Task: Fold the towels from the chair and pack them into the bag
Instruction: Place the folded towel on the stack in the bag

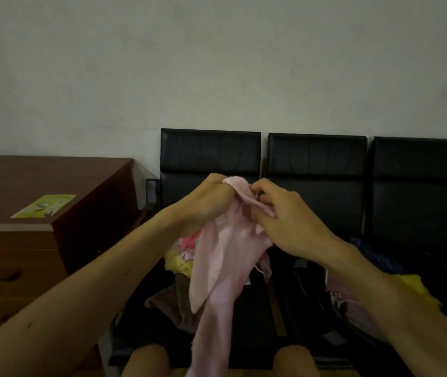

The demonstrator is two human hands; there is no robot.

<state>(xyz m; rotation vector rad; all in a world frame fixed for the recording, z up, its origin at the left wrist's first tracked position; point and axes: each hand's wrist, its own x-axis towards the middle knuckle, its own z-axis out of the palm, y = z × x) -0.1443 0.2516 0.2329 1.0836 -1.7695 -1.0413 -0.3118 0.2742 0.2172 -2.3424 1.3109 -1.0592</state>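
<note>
**While both hands pinch its top edge, a pink towel hangs before the chairs**

Where the fingers meet the cloth, much is hidden. The left hand (206,202) shows only its back, its fingers curled out of sight round the top corner of the pale pink terry towel (222,268). The right hand (284,216) pinches the same upper edge just beside it, thumb and bent fingers closed on a fold. The towel hangs from both hands in a long twisted strip. Its lower end runs off the bottom of the view between two bare knees (146,360), which are themselves cut off.

Behind the towel, on the left seat of the row of three black padded chairs (317,164), lies a heap of loose towels (181,254) in pink and yellow, largely covered. A crumpled brown towel (173,297) spills towards the seat's front edge. On the middle seat sits a dark bag-like mass (306,289), too dim to tell whether it is open. Past the right forearm lie a yellow cloth (412,287), some pinkish cloth and a dark blue crumpled thing (374,251), all partly covered by the arm.

On the left a reddish-brown wooden desk (40,180) stands near the chairs with a narrow gap between them, and a green-yellow leaflet (44,205) lies near its front edge. Above the chair backs there is only plain grey wall (216,63), and the hands are held in front of the backrests without touching them.
</note>
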